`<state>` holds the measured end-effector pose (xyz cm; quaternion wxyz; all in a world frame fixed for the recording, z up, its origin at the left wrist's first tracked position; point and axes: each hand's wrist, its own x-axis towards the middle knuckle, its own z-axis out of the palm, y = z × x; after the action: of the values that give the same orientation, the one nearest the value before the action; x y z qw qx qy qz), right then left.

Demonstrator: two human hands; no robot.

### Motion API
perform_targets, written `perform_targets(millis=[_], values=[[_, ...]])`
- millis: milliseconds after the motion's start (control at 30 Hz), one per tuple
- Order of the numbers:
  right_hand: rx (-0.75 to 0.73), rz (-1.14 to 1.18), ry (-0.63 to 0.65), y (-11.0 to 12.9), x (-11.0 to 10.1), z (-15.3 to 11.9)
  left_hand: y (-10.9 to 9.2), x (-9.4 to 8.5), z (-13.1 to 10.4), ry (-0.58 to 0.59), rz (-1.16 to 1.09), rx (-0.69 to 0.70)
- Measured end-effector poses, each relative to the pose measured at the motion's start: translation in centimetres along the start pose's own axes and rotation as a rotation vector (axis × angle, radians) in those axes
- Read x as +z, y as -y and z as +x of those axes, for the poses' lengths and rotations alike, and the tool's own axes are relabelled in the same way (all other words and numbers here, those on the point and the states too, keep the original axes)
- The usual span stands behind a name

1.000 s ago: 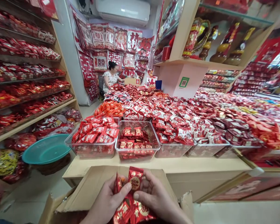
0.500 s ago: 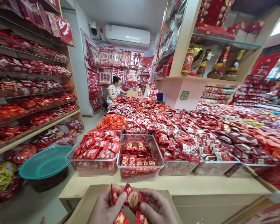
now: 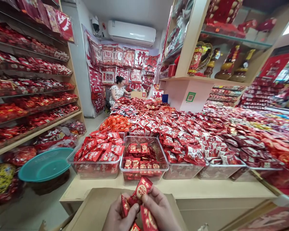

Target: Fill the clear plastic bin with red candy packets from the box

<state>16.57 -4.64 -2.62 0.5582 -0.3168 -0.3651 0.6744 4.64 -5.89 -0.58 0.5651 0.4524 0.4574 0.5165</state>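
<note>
Both hands are together at the bottom of the view, over a brown cardboard box (image 3: 91, 208). My left hand (image 3: 119, 213) is closed around several small red wrapped candies (image 3: 125, 205). Between thumb and fingers, my right hand (image 3: 160, 208) grips a red candy packet with a gold round print (image 3: 141, 190); another red packet (image 3: 148, 219) hangs below, by the right palm. Just beyond the hands stands a clear plastic bin (image 3: 144, 175), partly filled with similar red packets (image 3: 136, 163) in rows.
Bins of red packets (image 3: 98, 149) flank the middle one along the wooden counter (image 3: 207, 189). A teal basin (image 3: 45, 165) sits at the left, below stocked shelves (image 3: 31, 118). A cabinet (image 3: 183, 48) overhangs at the right. A person (image 3: 118, 91) sits at the back.
The right hand has tilted its packet upward, so the round print now sits higher and faces the camera. Both hands have shifted slightly right. The camera view has moved a little.
</note>
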Motion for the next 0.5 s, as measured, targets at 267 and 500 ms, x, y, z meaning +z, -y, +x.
perform_targets(millis=[267, 500], values=[[-0.242, -0.578, -0.058, 6.8, -0.3, 4.3, -0.6, -2.6, 0.9, -0.182, 0.087, 0.058], [0.011, -1.198, -0.274, 8.4, -1.2, 16.7, 1.2, -4.4, 1.8, -0.173, -0.031, -0.032]])
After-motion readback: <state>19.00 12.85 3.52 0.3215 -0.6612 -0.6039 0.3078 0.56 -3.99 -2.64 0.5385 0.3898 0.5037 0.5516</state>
